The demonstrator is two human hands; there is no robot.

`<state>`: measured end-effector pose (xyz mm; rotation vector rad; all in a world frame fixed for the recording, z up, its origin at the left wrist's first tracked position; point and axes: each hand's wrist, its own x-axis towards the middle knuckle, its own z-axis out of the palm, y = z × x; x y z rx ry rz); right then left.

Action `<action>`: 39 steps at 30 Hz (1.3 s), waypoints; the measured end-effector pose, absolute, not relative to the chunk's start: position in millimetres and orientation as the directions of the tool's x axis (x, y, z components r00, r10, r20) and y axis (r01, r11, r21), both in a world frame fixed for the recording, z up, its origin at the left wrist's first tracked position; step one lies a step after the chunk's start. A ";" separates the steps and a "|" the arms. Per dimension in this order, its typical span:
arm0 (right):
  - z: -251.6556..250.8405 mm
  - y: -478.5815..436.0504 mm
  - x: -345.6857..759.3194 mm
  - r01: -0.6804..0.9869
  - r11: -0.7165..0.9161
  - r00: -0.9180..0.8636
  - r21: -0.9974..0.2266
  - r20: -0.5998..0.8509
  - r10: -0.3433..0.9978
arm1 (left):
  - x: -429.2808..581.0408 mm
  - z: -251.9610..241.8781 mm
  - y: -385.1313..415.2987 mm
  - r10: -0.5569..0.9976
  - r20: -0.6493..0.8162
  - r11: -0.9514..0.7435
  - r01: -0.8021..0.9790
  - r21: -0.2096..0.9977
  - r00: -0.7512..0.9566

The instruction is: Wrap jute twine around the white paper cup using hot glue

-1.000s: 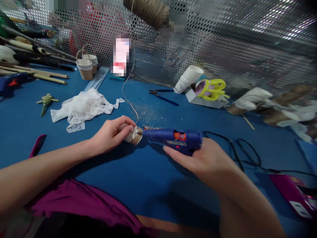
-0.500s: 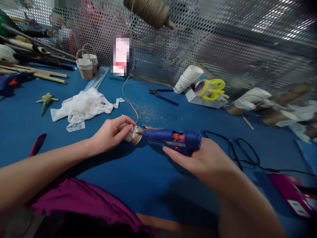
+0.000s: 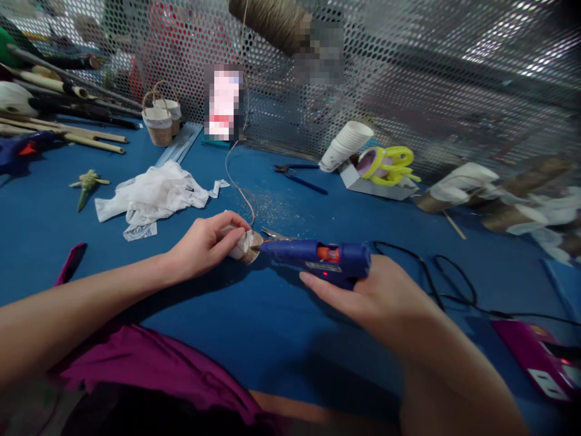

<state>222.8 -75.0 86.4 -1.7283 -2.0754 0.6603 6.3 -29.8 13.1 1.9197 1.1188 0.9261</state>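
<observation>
My left hand [image 3: 206, 245] is closed around a small paper cup [image 3: 249, 248] wrapped partly in twine, lying on its side with its base toward the right. A strand of twine [image 3: 242, 195] runs from the cup up toward a large spool [image 3: 272, 23] above. My right hand [image 3: 363, 297] grips a blue glue gun [image 3: 313, 255] with a red light lit on its side. The gun's nozzle points left, right at the wrapped end of the cup; whether it touches is hard to tell. Behind the barrel, partly hidden, lie small metal scissors or snips [image 3: 275, 234].
Crumpled white lace [image 3: 157, 194] lies left, near two small twine baskets [image 3: 160, 124]. Blue-handled pliers [image 3: 299, 177], stacked paper cups [image 3: 345, 145] and a box with yellow scissors [image 3: 385, 169] stand at the back by the perforated metal screen [image 3: 281, 91]. A black cord [image 3: 424, 266] loops at right.
Both hands, the cup and the glue gun keep nearly the same places. The whole view has shifted very slightly.
</observation>
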 end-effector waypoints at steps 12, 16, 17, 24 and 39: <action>87.4 -73.5 217.8 0.825 0.079 -0.156 -0.560 -0.092 0.983 | 6.3 11.2 -28.6 0.910 0.205 -0.343 0.376 0.861 0.360; 88.2 -73.2 217.6 0.834 0.089 -0.156 -0.544 -0.079 0.985 | 6.7 11.8 -28.7 0.914 0.197 -0.332 0.372 0.867 0.355; 88.1 -73.3 217.7 0.833 0.089 -0.158 -0.546 -0.081 0.984 | 6.6 11.8 -28.7 0.915 0.192 -0.327 0.375 0.868 0.354; 85.4 -72.6 218.6 0.824 0.103 -0.157 -0.558 -0.050 0.986 | 6.1 10.3 -28.6 0.914 0.203 -0.339 0.385 0.858 0.352; 87.5 -72.8 219.2 0.836 0.102 -0.155 -0.539 -0.055 0.986 | 6.6 12.8 -29.7 0.906 0.221 -0.363 0.395 0.844 0.360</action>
